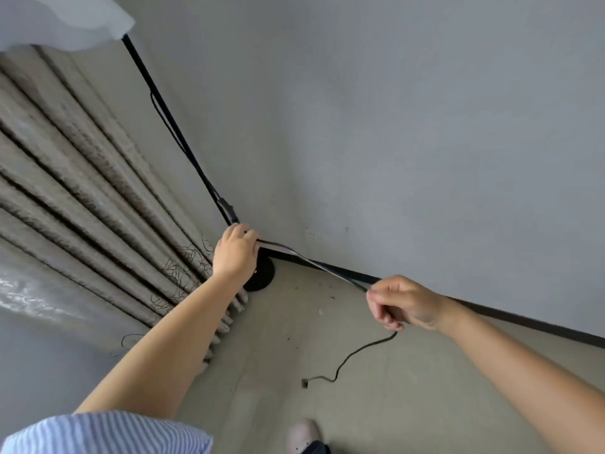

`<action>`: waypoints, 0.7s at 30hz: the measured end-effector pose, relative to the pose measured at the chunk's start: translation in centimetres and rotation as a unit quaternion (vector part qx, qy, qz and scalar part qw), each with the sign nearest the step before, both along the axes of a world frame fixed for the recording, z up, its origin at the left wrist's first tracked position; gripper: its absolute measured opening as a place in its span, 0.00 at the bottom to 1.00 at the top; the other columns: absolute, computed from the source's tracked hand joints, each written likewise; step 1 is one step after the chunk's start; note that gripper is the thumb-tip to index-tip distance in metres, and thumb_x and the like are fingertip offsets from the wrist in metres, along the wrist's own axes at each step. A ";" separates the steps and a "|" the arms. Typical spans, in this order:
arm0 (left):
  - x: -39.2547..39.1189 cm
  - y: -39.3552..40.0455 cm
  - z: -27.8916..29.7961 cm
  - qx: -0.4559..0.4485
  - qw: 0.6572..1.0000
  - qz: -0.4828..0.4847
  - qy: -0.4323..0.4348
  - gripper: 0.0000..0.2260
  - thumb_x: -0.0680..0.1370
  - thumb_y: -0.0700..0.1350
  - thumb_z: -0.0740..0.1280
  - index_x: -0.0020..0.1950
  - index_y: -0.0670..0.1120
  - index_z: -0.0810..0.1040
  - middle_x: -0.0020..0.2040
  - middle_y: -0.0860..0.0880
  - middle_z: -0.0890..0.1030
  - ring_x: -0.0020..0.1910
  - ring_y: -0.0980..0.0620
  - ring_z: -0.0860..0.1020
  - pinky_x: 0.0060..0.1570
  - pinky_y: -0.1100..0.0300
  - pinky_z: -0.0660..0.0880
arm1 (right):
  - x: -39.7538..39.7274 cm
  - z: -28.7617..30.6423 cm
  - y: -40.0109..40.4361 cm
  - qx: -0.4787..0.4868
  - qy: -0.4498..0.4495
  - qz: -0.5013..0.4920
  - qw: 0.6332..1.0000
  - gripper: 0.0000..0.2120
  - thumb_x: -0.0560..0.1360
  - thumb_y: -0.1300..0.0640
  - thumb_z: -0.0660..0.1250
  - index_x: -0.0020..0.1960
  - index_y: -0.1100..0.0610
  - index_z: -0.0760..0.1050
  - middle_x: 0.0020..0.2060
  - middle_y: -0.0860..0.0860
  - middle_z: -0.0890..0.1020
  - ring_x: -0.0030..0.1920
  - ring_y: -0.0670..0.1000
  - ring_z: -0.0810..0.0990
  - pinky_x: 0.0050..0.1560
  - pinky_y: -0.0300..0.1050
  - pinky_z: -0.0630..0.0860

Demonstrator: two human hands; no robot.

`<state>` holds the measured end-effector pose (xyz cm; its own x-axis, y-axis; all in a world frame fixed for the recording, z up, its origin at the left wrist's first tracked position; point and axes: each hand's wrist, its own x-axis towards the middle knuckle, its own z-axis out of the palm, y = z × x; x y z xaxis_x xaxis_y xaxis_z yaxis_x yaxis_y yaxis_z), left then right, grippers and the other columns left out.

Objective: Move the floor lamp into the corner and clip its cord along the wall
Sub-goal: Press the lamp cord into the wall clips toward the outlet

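The floor lamp stands in the corner: a thin black pole (170,121), a white shade (62,21) at top left, a round black base (262,276) on the floor. Its black cord (314,263) runs taut between my two hands, low along the wall. My left hand (236,253) pinches the cord close to the pole's foot, just above the base. My right hand (404,304) is closed on the cord farther right, in front of the dark baseboard (523,321). The cord's loose tail (357,353) curls down onto the floor and ends in a small plug (305,384).
Pleated beige curtains (85,191) hang left of the lamp, down to the floor. A plain grey wall (393,126) fills the right. The floor (327,322) is pale with small bits of debris. My shoe (304,434) shows at the bottom edge.
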<state>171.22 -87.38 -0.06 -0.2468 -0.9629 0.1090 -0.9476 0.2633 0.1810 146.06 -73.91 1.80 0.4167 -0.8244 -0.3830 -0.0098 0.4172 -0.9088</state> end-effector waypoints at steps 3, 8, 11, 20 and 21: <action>0.6 0.8 1.6 -0.026 0.999 -0.027 -0.026 0.09 0.79 0.39 0.60 0.52 0.38 0.79 0.51 0.39 0.80 0.57 0.41 0.74 0.59 0.49 0.68 | -0.3 -0.3 1.0 0.027 0.007 0.002 1.000 0.16 0.75 0.54 0.57 0.31 0.59 0.70 0.20 0.48 0.72 0.20 0.45 0.67 0.21 0.34 0.65; 0.3 0.9 4.8 -0.008 0.989 -0.101 -0.105 0.08 0.77 0.36 0.61 0.39 0.41 0.74 0.41 0.40 0.76 0.42 0.43 0.72 0.40 0.56 0.66 | 3.5 0.0 -0.9 0.001 0.052 -0.025 0.998 0.10 0.78 0.58 0.56 0.39 0.56 0.70 0.28 0.52 0.72 0.25 0.47 0.69 0.26 0.35 0.68; -0.4 0.9 6.0 0.021 0.981 -0.114 -0.159 0.08 0.79 0.38 0.58 0.48 0.41 0.77 0.47 0.40 0.79 0.47 0.41 0.75 0.39 0.55 0.67 | 6.9 1.2 -3.3 -0.051 0.106 -0.068 0.991 0.10 0.77 0.60 0.56 0.38 0.56 0.69 0.27 0.52 0.70 0.21 0.44 0.67 0.27 0.39 0.63; 3.4 -2.5 5.0 0.121 0.955 -0.198 -0.186 0.11 0.81 0.44 0.55 0.58 0.43 0.74 0.56 0.44 0.79 0.57 0.44 0.75 0.54 0.52 0.73 | 6.4 1.3 -7.2 -0.091 0.243 -0.018 0.966 0.14 0.77 0.58 0.55 0.34 0.54 0.71 0.24 0.49 0.60 0.19 0.44 0.56 0.22 0.35 0.54; 3.6 -3.3 4.4 0.096 0.955 -0.215 -0.179 0.10 0.81 0.43 0.55 0.56 0.42 0.74 0.55 0.44 0.79 0.55 0.44 0.76 0.55 0.52 0.71 | 6.0 1.4 -7.8 -0.097 0.261 -0.017 0.960 0.15 0.77 0.58 0.55 0.34 0.53 0.71 0.24 0.48 0.59 0.21 0.45 0.56 0.23 0.36 0.54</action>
